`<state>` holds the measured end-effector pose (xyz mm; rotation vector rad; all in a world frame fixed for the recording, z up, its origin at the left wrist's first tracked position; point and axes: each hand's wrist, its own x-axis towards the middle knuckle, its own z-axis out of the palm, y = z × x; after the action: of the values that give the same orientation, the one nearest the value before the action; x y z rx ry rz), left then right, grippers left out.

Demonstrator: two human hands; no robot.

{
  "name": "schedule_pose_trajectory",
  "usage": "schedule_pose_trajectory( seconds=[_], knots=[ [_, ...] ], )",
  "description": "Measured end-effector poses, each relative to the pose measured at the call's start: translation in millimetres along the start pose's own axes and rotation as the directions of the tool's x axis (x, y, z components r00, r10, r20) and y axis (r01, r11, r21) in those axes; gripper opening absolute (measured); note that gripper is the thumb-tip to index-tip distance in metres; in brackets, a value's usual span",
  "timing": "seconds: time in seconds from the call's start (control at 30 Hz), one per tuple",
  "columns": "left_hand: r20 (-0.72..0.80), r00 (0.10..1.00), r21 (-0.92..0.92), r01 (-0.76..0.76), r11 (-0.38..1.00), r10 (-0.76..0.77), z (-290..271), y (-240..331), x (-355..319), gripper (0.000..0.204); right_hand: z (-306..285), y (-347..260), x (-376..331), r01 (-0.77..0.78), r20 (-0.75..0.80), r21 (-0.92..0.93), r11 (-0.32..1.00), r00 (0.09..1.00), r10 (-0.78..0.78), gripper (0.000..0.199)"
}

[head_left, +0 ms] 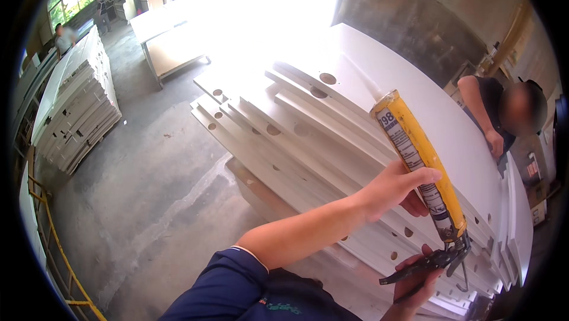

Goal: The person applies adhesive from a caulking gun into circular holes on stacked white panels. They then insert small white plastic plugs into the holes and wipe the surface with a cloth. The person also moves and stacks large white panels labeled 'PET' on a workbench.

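Note:
I hold a caulking gun with a yellow cartridge (416, 146) tilted up over a stack of white boards with round holes (296, 137). My left hand (392, 190) wraps around the middle of the cartridge, the blue-sleeved arm reaching in from below. My right hand (415, 285) grips the gun's dark metal handle and trigger (424, 264) at the lower end. The nozzle end points up and away from me, toward a large white panel (385, 72).
A co-worker in a dark shirt (489, 107) leans on the white panel at the far right. Another tall stack of white boards (77, 107) stands left across the concrete floor (154, 190). A table (172, 42) stands behind; a yellow rail (59, 250) runs lower left.

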<state>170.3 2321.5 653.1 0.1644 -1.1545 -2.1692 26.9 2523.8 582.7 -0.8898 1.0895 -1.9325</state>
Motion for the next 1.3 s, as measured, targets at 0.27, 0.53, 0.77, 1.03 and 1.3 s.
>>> schedule_pose_trajectory(
  seconds=[0.27, 0.53, 0.77, 1.03, 1.3],
  knots=[
    [0.107, 0.99, -0.112, 0.108, 0.988, -0.096, -35.4, 10.7, -3.9, 0.053, 37.5, -1.5, -5.9, 0.025, -0.126, -0.189, 0.982, 0.991, -0.05, 0.066],
    [0.181, 0.979, -0.249, 0.137, 0.959, -0.093, -44.8, 1.0, 1.8, 0.056, 39.5, -21.2, -4.9, -0.033, -0.155, -0.299, 0.954, 0.988, -0.015, 0.062],
    [0.224, 0.974, -0.314, 0.116, 0.942, -0.045, -40.1, 0.6, 8.2, 0.059, 65.0, -50.3, 7.5, 0.056, -0.065, -0.412, 0.909, 0.994, -0.091, 0.052],
    [0.299, 0.953, -0.462, 0.108, 0.881, 0.04, -28.5, 9.0, 14.1, 0.068, 53.5, -102.6, 17.8, -0.025, 0.154, -0.308, 0.951, 0.985, 0.076, 0.054],
    [0.35, 0.924, -0.554, 0.07, 0.83, 0.156, -22.0, 19.3, 23.6, 0.073, 91.6, -132.3, 34.8, 0.094, 0.074, -0.537, 0.838, 0.995, -0.064, 0.057]
  ],
)
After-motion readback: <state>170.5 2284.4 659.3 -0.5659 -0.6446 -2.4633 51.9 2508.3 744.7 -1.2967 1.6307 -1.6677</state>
